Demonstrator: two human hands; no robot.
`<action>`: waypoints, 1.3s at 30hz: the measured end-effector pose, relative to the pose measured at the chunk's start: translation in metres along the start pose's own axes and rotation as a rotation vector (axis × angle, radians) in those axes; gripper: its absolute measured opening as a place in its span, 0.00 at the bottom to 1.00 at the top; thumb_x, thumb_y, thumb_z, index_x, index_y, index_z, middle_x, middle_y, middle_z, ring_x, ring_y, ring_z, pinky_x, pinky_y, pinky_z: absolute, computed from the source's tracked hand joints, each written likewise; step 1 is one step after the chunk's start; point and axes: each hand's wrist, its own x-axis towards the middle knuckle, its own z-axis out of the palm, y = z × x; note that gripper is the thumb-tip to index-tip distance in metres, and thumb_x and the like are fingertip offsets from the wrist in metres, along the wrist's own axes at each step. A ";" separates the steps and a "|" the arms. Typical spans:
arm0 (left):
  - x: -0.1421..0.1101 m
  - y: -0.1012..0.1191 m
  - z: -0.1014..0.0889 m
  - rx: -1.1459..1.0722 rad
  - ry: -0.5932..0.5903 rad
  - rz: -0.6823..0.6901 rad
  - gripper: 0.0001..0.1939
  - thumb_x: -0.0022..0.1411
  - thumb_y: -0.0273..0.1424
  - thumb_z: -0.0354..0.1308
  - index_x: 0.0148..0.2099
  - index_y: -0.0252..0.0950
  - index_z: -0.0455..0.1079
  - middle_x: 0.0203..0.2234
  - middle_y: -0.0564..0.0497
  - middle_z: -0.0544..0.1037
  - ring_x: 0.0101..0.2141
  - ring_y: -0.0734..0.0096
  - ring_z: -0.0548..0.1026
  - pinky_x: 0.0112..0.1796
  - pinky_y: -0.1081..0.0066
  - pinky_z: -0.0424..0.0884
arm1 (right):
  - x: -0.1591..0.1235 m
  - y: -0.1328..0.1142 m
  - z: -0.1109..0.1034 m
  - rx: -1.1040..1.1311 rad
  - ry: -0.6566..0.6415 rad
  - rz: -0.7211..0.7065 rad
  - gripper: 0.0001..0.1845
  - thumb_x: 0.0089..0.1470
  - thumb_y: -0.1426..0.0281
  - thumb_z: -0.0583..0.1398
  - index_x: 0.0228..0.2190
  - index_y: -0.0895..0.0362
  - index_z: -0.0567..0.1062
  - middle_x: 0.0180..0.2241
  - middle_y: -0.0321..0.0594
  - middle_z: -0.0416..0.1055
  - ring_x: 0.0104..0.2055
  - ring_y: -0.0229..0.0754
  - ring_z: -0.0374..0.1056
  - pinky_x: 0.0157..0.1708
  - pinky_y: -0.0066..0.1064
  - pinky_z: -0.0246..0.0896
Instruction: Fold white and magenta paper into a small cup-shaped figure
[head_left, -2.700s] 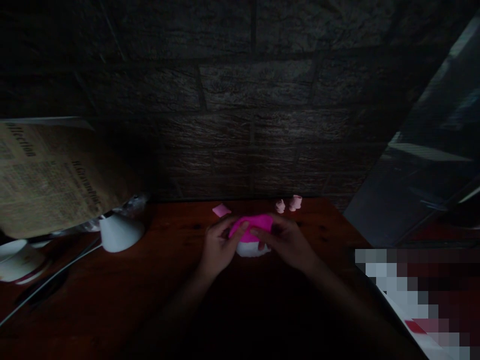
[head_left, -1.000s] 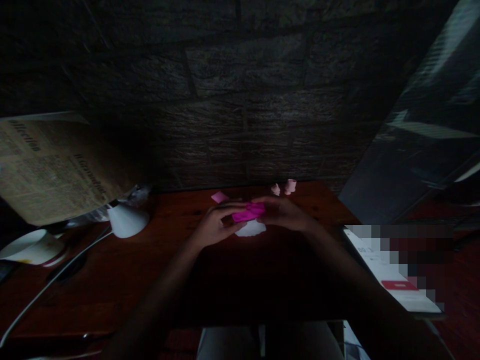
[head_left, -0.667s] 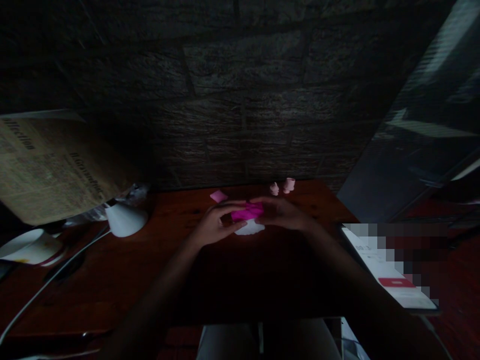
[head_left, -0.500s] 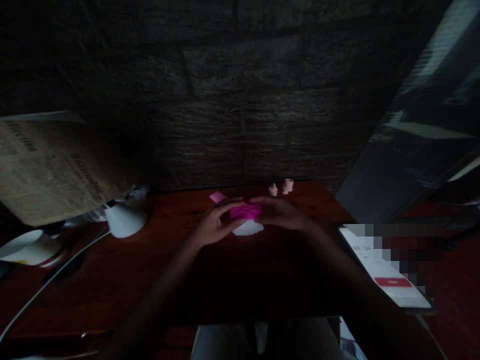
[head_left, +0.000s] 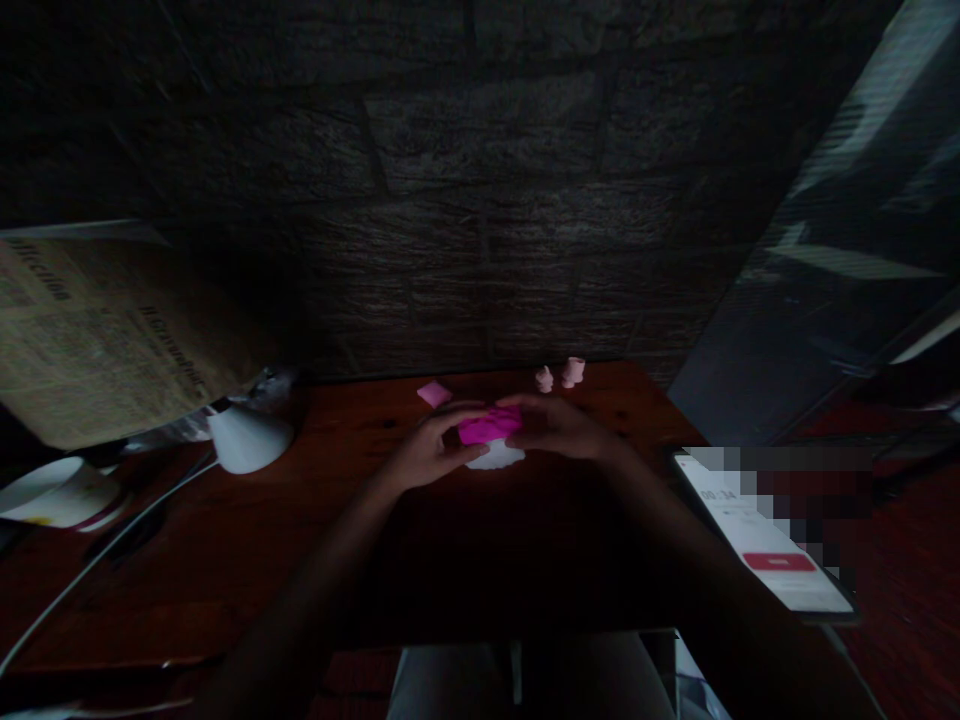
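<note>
A bright pink folded piece (head_left: 489, 426), which looks like paper, is held between my two hands above the table. My left hand (head_left: 431, 448) grips its left side, thumb at the near edge and fingers along the far edge. On the right side my right hand (head_left: 559, 427) grips it in the same way. Just below and nearer to me lies a white, scallop-edged piece (head_left: 495, 456), partly covered by the pink one. Behind my left hand rests a small flat pink square (head_left: 433, 393). Two small pale pink figures (head_left: 544, 379) (head_left: 574, 371) stand behind my right hand.
A dark stone wall (head_left: 480, 200) rises behind the wooden table (head_left: 285, 560). At left are a white cone-shaped object (head_left: 247, 440) with a cable, a paper cup (head_left: 56, 492) and a printed brown bag (head_left: 112, 330). A lit phone (head_left: 772, 540) lies at right.
My hands stay around the pink piece. Its near face looks smoother and flatter now, and my left thumb has shifted slightly left along its edge.
</note>
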 end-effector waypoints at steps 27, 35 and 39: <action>-0.009 -0.030 0.026 -0.244 0.080 -0.208 0.49 0.55 0.37 0.71 0.72 0.42 0.49 0.65 0.36 0.64 0.62 0.47 0.68 0.61 0.45 0.64 | 0.002 0.008 0.005 -0.078 0.039 -0.076 0.39 0.49 0.65 0.70 0.60 0.54 0.67 0.60 0.50 0.67 0.59 0.50 0.68 0.61 0.49 0.62; -0.008 -0.030 0.031 -0.257 0.093 -0.205 0.46 0.57 0.35 0.69 0.72 0.42 0.51 0.63 0.38 0.68 0.60 0.51 0.71 0.60 0.49 0.68 | 0.001 -0.003 0.008 -0.045 0.078 -0.084 0.30 0.51 0.63 0.69 0.55 0.54 0.72 0.54 0.46 0.74 0.55 0.48 0.72 0.58 0.48 0.65; -0.008 -0.030 0.031 -0.240 0.092 -0.197 0.46 0.57 0.35 0.70 0.72 0.42 0.51 0.62 0.38 0.69 0.60 0.50 0.71 0.60 0.47 0.66 | 0.003 -0.005 0.007 -0.002 0.133 -0.059 0.26 0.53 0.61 0.68 0.52 0.54 0.74 0.52 0.45 0.75 0.54 0.47 0.72 0.59 0.47 0.65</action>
